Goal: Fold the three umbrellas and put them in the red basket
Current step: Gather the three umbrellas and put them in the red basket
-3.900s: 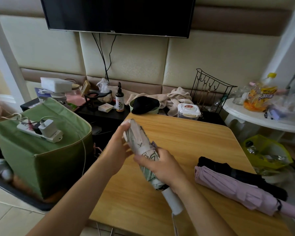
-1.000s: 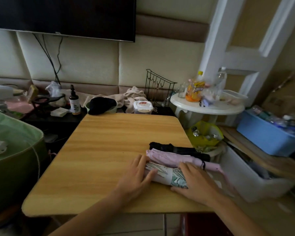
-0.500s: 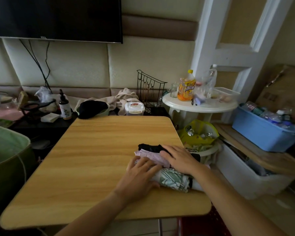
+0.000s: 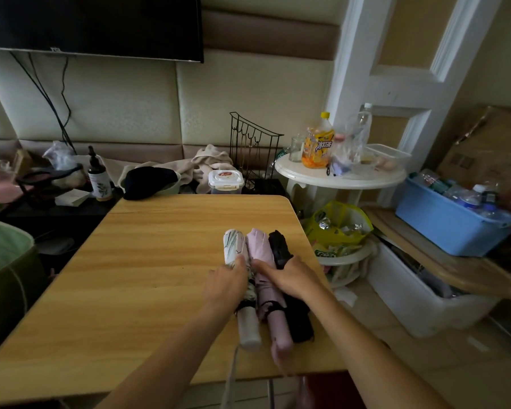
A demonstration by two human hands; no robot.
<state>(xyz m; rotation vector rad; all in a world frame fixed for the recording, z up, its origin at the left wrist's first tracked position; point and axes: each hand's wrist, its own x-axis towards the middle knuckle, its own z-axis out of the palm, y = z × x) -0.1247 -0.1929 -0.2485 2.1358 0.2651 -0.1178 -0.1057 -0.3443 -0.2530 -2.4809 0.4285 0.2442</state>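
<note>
I count three folded umbrellas side by side on table (image 4: 148, 261): one white leaf-print umbrella (image 4: 233, 246), one pink umbrella (image 4: 258, 249), one black umbrella (image 4: 279, 250). Two hands in my view: left hand (image 4: 226, 283), right hand (image 4: 292, 278). One round white side table (image 4: 341, 177). One blue tub (image 4: 452, 222). One yellow-capped drink bottle (image 4: 317, 143).

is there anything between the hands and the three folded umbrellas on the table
No. The left hand already rests on the white patterned umbrella, and the right hand lies across the pink umbrella and black umbrella. The three lie side by side on the wooden table.
</note>
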